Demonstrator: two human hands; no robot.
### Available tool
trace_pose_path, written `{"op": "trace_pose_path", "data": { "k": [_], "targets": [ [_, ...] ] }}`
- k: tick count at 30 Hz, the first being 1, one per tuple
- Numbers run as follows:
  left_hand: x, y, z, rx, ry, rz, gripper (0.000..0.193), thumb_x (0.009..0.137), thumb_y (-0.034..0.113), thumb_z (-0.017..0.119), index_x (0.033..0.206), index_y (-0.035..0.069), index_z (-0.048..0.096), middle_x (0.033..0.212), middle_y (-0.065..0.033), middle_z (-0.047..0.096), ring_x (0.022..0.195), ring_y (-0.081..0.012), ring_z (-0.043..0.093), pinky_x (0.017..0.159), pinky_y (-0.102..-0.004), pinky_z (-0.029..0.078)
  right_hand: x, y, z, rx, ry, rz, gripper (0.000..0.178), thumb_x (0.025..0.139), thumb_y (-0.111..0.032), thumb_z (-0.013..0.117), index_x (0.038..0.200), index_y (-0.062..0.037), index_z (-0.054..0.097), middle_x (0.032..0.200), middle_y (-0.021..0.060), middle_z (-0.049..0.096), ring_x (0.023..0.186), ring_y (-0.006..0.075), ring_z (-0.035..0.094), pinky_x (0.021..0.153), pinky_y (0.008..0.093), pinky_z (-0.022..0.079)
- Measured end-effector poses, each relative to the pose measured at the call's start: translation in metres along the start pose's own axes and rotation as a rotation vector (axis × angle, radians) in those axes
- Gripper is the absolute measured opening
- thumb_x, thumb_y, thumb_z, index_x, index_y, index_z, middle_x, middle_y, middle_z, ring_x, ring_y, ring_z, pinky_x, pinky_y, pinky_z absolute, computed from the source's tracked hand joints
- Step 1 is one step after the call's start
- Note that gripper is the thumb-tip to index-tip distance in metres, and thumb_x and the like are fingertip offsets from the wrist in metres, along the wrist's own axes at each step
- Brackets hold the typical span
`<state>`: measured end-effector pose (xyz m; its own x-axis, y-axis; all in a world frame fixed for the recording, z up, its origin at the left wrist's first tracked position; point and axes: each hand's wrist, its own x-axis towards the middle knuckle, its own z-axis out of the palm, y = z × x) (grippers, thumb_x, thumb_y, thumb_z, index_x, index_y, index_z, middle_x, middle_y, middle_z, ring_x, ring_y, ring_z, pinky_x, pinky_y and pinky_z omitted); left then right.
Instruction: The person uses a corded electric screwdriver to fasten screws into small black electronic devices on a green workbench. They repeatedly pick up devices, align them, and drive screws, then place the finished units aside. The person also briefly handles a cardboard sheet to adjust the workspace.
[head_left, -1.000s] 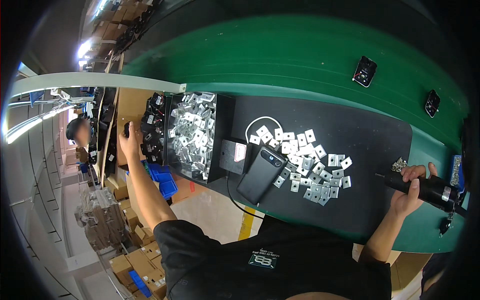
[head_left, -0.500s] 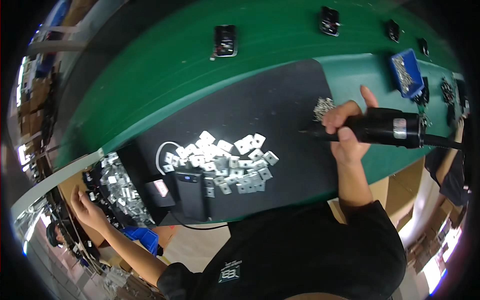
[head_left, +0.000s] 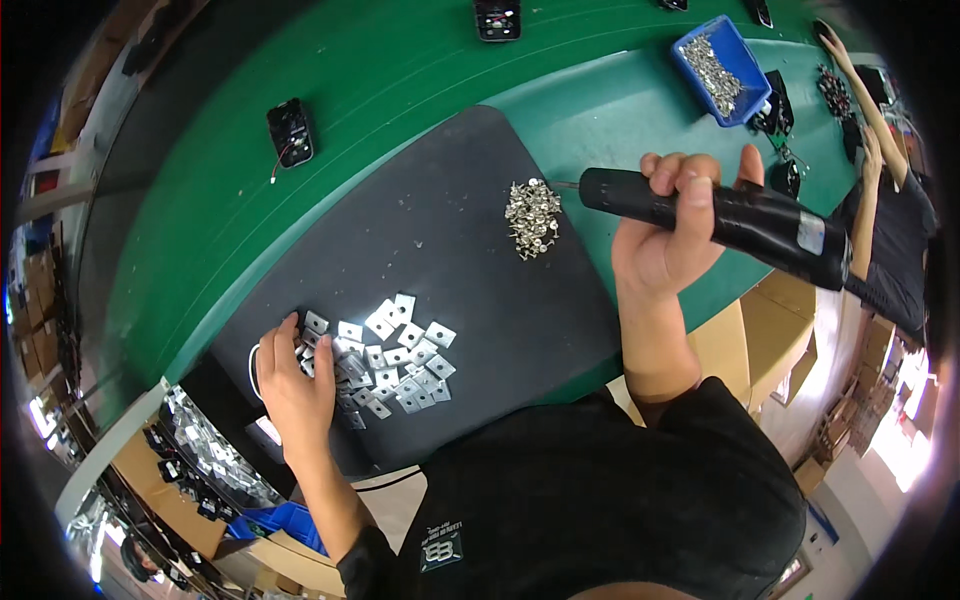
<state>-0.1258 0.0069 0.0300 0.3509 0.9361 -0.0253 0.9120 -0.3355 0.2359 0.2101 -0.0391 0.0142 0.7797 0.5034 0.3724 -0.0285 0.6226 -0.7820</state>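
Note:
My right hand (head_left: 665,240) is wrapped round a black electric screwdriver (head_left: 765,230), which points left. The screwdriver's bit ends beside a pile of small silver screws (head_left: 532,215) on the black mat (head_left: 450,250); whether it touches one I cannot tell. My left hand (head_left: 295,390) is over the left end of a spread of square metal plates with holes (head_left: 410,365). Its thumb and fingers are apart, and nothing shows between them. Part of a white cable loop shows beside that hand, which hides what lies beneath it.
A blue bin of screws (head_left: 722,75) stands at the back right. Black devices, one with a red wire (head_left: 290,135), sit on the green belt (head_left: 380,60). A tray of metal parts (head_left: 215,440) is at the left. Another person's arm (head_left: 875,160) reaches in at the far right.
My left hand has come in from beyond the left edge to the plates. The screwdriver's bit has come to the screw pile in my right hand. The whole view has shifted.

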Motion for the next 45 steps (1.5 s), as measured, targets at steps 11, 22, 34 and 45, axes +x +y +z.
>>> {"op": "trace_pose_path", "data": {
  "k": [11,22,34,45],
  "targets": [
    [0.006,-0.005,0.004,-0.209,0.009,-0.139,0.02,0.075,0.004,0.073,0.09,0.0,0.061,0.08,-0.0112,0.062,0.076,-0.0263,0.059,0.07,-0.0365,0.046,0.001,0.014,0.0,0.039,0.028,-0.022,0.064,0.085,-0.007,0.066,0.138,-0.0104,0.031,0.084,0.0045,0.056,0.075,0.0167,0.053,0.077,0.0401,0.045],
    [0.02,-0.003,-0.002,-0.23,-0.054,-0.028,0.021,0.072,-0.002,0.072,0.09,0.0,0.062,0.085,-0.0098,0.062,0.073,-0.0228,0.059,0.068,-0.0322,0.047,0.001,-0.002,-0.008,0.146,-0.184,0.05,0.055,0.091,-0.022,0.061,0.14,-0.0198,0.036,0.086,-0.0036,0.05,0.075,0.0102,0.047,0.08,0.0353,0.036],
    [0.027,0.0,-0.005,-0.289,-0.156,0.084,0.016,0.073,-0.003,0.065,0.089,-0.001,0.064,0.084,-0.0108,0.066,0.072,-0.0208,0.063,0.067,-0.0309,0.05,-0.002,-0.008,-0.003,0.163,-0.195,0.098,0.055,0.09,-0.021,0.06,0.14,-0.0193,0.039,0.084,-0.0057,0.047,0.073,0.0085,0.043,0.079,0.0328,0.033],
    [0.108,-0.002,-0.03,-0.341,0.148,-0.132,0.016,0.076,0.004,0.074,0.089,0.001,0.065,0.086,-0.0111,0.069,0.076,-0.0192,0.068,0.068,-0.0285,0.052,-0.006,-0.011,0.004,0.066,-0.163,0.162,0.058,0.086,-0.02,0.064,0.138,-0.017,0.038,0.081,-0.0039,0.047,0.069,0.0096,0.044,0.075,0.0344,0.035]
  ]
}}
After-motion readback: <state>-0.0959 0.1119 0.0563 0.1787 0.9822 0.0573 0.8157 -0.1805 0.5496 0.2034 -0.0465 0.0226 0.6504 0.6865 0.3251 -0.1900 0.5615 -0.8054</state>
